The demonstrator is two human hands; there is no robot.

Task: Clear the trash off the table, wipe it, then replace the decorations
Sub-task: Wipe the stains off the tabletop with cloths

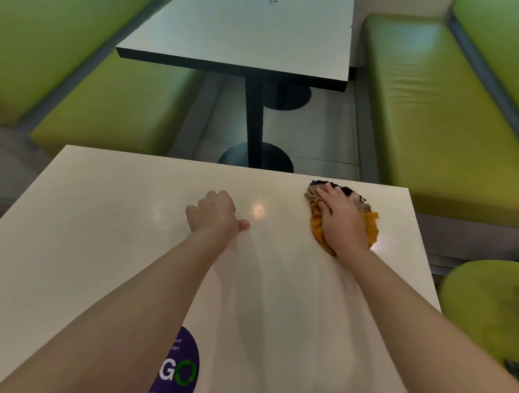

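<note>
1. On the cream worktop (99, 217), near its far right corner, the right hand (340, 218) presses a yellow and brown cloth (369, 225) flat, fingers straight.
2. Left hand (216, 213) rests mid-worktop, fingers curled, holding nothing.
3. Purple sticker (177, 370) sits at the near edge.

Smooth glossy cream table (105, 217) with light glints, crumpled soft cloth rag (369, 224) at 2 o'clock (orange, brown, black), shiny padded green benches (439, 116), glossy purple sticker (180, 370)

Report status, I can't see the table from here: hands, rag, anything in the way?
Right hand flat on rag, far right corner of table. Left hand curled, empty, resting mid-table. Only a sticker in view.
</note>
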